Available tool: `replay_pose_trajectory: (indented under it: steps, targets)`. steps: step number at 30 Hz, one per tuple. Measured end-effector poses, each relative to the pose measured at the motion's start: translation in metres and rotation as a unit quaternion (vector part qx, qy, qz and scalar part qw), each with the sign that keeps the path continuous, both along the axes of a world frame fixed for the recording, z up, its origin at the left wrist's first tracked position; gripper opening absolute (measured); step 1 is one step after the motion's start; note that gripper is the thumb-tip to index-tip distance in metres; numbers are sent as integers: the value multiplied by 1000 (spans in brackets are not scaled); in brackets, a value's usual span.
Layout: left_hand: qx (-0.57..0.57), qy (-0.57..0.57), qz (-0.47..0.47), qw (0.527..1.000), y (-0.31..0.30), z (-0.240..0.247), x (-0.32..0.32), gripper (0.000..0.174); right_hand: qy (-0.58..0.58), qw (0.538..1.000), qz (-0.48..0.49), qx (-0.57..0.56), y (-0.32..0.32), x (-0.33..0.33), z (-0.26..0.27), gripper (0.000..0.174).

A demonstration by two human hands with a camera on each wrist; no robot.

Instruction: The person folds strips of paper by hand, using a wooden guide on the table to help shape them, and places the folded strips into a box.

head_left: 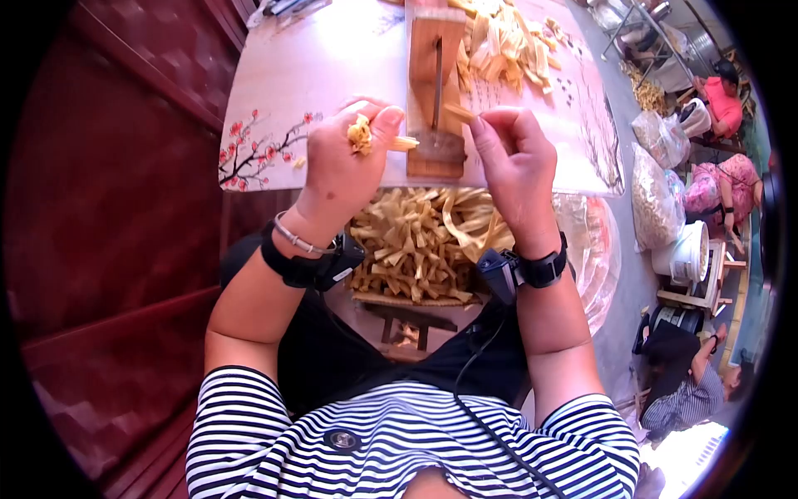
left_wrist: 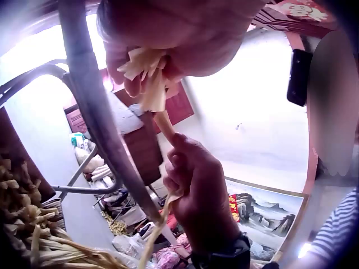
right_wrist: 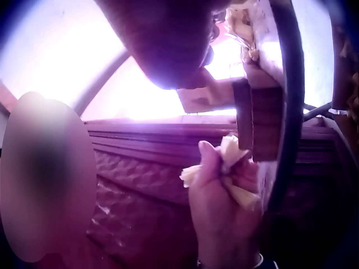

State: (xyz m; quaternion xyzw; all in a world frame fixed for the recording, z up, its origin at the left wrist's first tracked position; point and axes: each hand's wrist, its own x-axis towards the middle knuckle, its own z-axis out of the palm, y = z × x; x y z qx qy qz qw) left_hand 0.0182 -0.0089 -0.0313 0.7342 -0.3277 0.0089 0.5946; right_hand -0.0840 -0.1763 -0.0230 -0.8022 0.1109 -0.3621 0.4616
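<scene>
In the head view the left hand (head_left: 345,162) grips a small bundle of pale yellow strips (head_left: 360,135), its ends poking out on both sides of the fist. The right hand (head_left: 519,158) pinches a yellow strip (head_left: 460,112) between thumb and index finger, beside a wooden block stand (head_left: 438,75) with a thin metal rod. The left wrist view shows a long strip (left_wrist: 164,124) running from the bundle to the right hand (left_wrist: 196,185). In the right wrist view the left hand (right_wrist: 216,202) holds folded pieces (right_wrist: 231,148).
A pile of strips (head_left: 507,46) lies on the flower-patterned table (head_left: 324,58) behind the stand. Below the near edge, many folded pieces (head_left: 407,241) fill a container above the lap. Several people, plastic bags (head_left: 657,195) and a white bucket (head_left: 688,251) are at the right.
</scene>
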Motion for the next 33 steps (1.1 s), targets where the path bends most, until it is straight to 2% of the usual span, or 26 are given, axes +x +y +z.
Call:
replay_pose_trajectory:
  steps: [1, 3, 4, 6, 8, 9, 10, 11, 13, 14, 15, 16, 17, 19, 20, 21, 23, 24, 27, 28, 30, 31, 32, 33]
  targets:
    - [-38, -19, -14, 999, 1, 1, -9, 15, 38, 997, 21, -60, 5, -10, 5, 10]
    - [-100, -38, -47, 993, 0, 13, -29, 14, 8, 983, 116, -141, 19, -20, 22, 17]
    - [-122, -37, -66, 990, 0, 20, -39, 14, -46, 972, 144, -181, 25, -20, 24, 20]
    - [-89, 201, -148, 964, 10, 14, -51, 15, -104, 955, 186, -206, 28, -18, 28, 19]
    - [-10, 397, -232, 888, 9, 10, -57, 20, -148, 941, 217, -215, 23, -18, 29, 18]
    - [181, 389, -357, 829, 12, 14, -50, 29, -162, 937, 225, -210, 19, -21, 28, 17]
    - [126, 407, -458, 780, 13, 21, -52, 30, -116, 966, 214, -92, 19, -28, 26, 14]
    - [67, 418, -552, 719, 14, 27, -54, 31, -121, 967, 220, -53, 13, -27, 24, 8]
    - [56, 316, -635, 703, 19, 34, -45, 24, -116, 966, 199, -118, 4, -25, 25, 9]
    - [6, 253, -582, 773, 20, 36, -44, 23, 4, 985, 175, 7, 9, -31, 33, 12]
    - [-32, 180, -506, 843, 20, 38, -43, 24, 122, 973, 147, 131, 15, -36, 39, 16]
    - [-56, 110, -416, 901, 20, 40, -42, 26, 134, 960, 186, 160, 14, -33, 27, 24]
    - [9, -112, -285, 952, 16, 39, -36, 28, 202, 917, 266, 219, 9, -32, 24, 21]
    - [60, -247, -269, 929, 17, 35, -24, 31, 283, 784, 363, 416, 16, -32, 25, 19]
    - [87, -315, -258, 909, 19, 33, -20, 32, 322, 759, 311, 473, 24, -30, 24, 20]
    - [47, -323, -239, 915, 18, 32, -20, 33, 297, 721, 349, 520, 23, -32, 8, 14]
    - [-34, -342, -197, 918, 14, 25, -23, 35, 188, 696, 299, 625, 47, -28, 5, 9]
    - [-36, -353, -169, 920, 16, 22, -24, 33, 180, 698, 283, 633, 48, -26, -4, 12]
    - [-46, -360, -64, 930, 14, 16, -22, 30, 90, 703, 320, 629, 32, -27, -1, 13]
    - [-2, -330, -72, 941, 18, 18, -22, 26, 77, 786, 251, 560, 37, -28, 4, 15]
    - [31, -211, -117, 970, 20, 21, -28, 27, 65, 887, 222, 401, 40, -31, 2, 15]
    - [47, -148, -141, 978, 21, 22, -31, 28, 57, 925, 203, 317, 40, -33, 1, 16]
    - [87, -139, -176, 971, 26, 28, -31, 26, 85, 943, 198, 253, 41, -35, 11, 15]
    - [97, -160, -167, 968, 26, 27, -33, 25, 77, 964, 208, 145, 41, -33, 10, 14]
